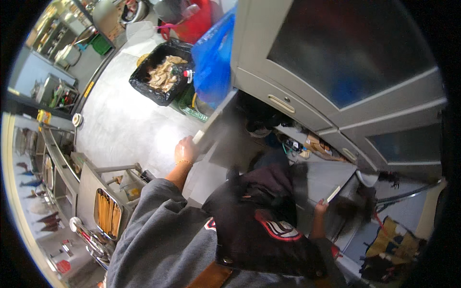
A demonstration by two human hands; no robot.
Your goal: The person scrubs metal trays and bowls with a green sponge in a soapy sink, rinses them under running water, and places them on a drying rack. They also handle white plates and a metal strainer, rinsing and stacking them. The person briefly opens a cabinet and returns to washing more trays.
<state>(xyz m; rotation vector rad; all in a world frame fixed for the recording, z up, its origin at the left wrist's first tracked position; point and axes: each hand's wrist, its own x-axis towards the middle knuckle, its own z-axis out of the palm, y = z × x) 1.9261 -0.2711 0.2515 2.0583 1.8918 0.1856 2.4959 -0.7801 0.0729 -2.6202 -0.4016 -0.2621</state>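
A grey cabinet (313,124) with dark glass panes above and drawers in the middle stands before me. Both of its lower doors are swung outward, one on each side of my body. My left hand (186,150) grips the left cabinet door (221,109) at its pale handle (197,136). On the other side, my right hand (320,207) holds the pale handle (332,194) of the right cabinet door (324,172). Inside the cabinet, a cardboard box (318,144) and small mixed items lie on a light surface; the darker part is hard to make out.
Left of the cabinet hang or stand a blue plastic bag (214,61) and a black-lined bin (138,81) with crumpled paper. A steel cart (84,187) carries a tray of thin wooden sticks (107,212). A patterned mat (392,244) lies at right. A person (105,16) is far left.
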